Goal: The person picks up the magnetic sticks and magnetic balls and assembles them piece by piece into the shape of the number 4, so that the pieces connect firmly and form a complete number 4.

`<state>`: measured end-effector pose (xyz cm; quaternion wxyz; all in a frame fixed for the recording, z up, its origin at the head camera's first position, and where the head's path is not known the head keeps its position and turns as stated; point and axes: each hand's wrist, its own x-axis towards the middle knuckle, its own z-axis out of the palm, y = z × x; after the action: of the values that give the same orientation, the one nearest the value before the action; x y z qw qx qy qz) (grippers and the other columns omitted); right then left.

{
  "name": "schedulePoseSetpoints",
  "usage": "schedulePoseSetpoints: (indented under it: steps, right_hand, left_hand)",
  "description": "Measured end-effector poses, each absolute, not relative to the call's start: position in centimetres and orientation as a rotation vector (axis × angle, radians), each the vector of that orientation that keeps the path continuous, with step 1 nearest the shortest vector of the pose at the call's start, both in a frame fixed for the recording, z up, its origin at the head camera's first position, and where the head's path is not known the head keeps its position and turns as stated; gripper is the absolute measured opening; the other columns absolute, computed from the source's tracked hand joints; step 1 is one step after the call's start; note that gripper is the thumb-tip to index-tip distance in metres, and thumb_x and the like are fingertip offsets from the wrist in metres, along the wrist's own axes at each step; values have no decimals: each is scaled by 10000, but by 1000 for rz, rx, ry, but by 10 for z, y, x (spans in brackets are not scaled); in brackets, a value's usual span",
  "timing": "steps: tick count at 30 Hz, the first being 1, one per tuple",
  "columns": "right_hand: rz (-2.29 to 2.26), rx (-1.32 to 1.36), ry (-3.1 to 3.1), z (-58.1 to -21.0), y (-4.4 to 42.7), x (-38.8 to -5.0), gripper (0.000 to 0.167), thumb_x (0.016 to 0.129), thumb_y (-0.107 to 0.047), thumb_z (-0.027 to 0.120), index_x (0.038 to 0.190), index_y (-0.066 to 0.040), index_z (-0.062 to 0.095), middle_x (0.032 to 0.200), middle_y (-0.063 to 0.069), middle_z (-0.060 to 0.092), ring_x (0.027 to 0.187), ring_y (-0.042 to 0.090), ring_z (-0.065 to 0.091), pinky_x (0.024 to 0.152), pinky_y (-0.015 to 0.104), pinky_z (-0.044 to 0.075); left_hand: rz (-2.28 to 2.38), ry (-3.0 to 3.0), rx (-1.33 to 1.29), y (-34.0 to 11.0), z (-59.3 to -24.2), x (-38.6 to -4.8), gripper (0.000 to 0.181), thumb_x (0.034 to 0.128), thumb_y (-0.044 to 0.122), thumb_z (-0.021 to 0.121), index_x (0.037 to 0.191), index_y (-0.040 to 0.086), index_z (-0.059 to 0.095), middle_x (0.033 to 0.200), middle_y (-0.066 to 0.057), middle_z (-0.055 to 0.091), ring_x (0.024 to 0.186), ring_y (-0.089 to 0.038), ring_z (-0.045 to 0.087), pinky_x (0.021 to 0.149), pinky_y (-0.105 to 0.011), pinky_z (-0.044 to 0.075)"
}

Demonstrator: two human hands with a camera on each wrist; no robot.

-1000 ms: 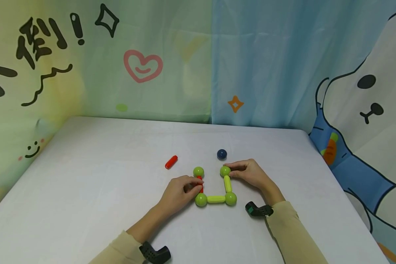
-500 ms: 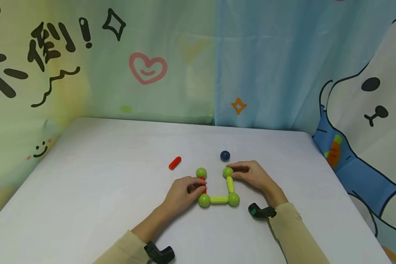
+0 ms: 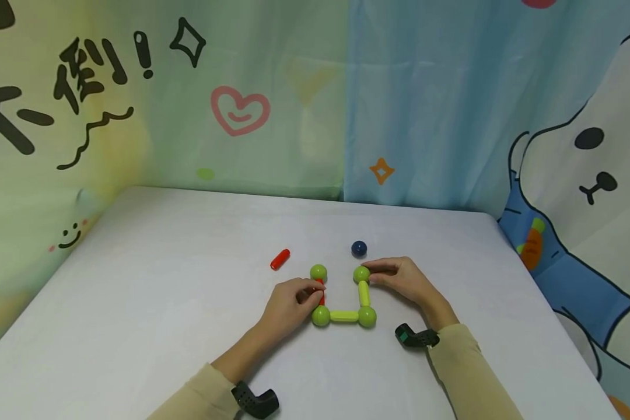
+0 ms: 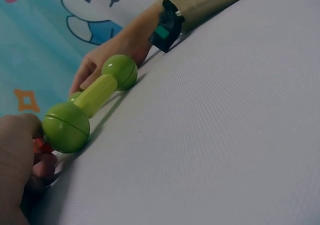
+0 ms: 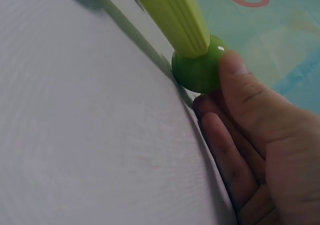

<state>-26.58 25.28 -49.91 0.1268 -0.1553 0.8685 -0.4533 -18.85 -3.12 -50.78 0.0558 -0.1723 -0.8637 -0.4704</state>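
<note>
On the white table lies a U-shaped frame of green balls joined by rods, its opening toward the back. My left hand [image 3: 289,306] pinches the red rod [image 3: 322,298] on the frame's left side, partly covered by the fingers. Green balls cap that rod, a far one [image 3: 318,272] and a near one [image 3: 321,316]. A yellow-green rod [image 3: 343,316] runs to the near right ball [image 3: 367,317], and another yellow-green rod [image 3: 364,293] leads back from it. At its far end my right hand [image 3: 401,279] holds a green ball [image 5: 197,72] between thumb and fingers.
A loose red rod [image 3: 280,259] lies behind the left hand. The dark blue ball [image 3: 359,249] sits just beyond the right hand. A printed curtain [image 3: 294,146] hangs behind the table [image 3: 189,233].
Both hands keep their holds. The frame's left side and front have shifted slightly leftward relative to the right hand in the last half second. The head view has also shifted a little.
</note>
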Motion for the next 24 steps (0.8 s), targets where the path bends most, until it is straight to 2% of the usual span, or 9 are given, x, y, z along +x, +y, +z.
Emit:
schedulePoseSetpoints:
  steps: [3, 6, 10, 14, 24]
  right_hand:
    - [-1317, -445, 2536, -498, 253, -267, 395, 847, -390, 688, 1185, -187, 674, 1207, 18, 660, 1142, 195, 598, 936, 304, 493]
    - [-1337, -433, 2545, -497, 254, -268, 393, 858, -411, 669, 1186, -194, 671, 1201, 11, 663, 1126, 184, 602, 920, 277, 497]
    - [-1403, -419, 2539, -495, 255, -267, 378, 876, -374, 659, 1190, -164, 667, 1198, 23, 666, 1076, 66, 606, 884, 167, 476]
    - [-1420, -445, 2573, -487, 252, -268, 378, 883, -359, 654, 1197, -147, 661, 1203, 33, 664, 1060, -2, 594, 865, 123, 460]
    - [-1445, -679, 2554, -453, 215, -292, 320, 881, -271, 670, 1183, -166, 670, 1187, 45, 657, 1079, 182, 629, 854, 172, 499]
  left_hand:
    - [-1438, -2606, -505, -32, -506, -188, 127, 887, 175, 659, 997, 162, 722, 830, 92, 639, 659, -44, 520, 601, -183, 459]
    - [-1442, -2594, -498, -32, -505, -188, 118, 882, 169, 661, 983, 158, 723, 811, 88, 633, 648, -39, 517, 596, -183, 458]
    - [-1445, -2603, -491, -32, -505, -186, 109, 872, 179, 672, 965, 156, 722, 786, 89, 626, 640, -35, 518, 593, -183, 460]
    - [-1443, -2621, -485, -32, -506, -185, 107, 867, 197, 679, 963, 169, 717, 784, 88, 629, 640, -29, 518, 592, -180, 459]
    - [-1445, -2612, -491, -32, -505, -186, 114, 873, 198, 667, 965, 154, 719, 778, 72, 636, 618, -24, 511, 571, -177, 452]
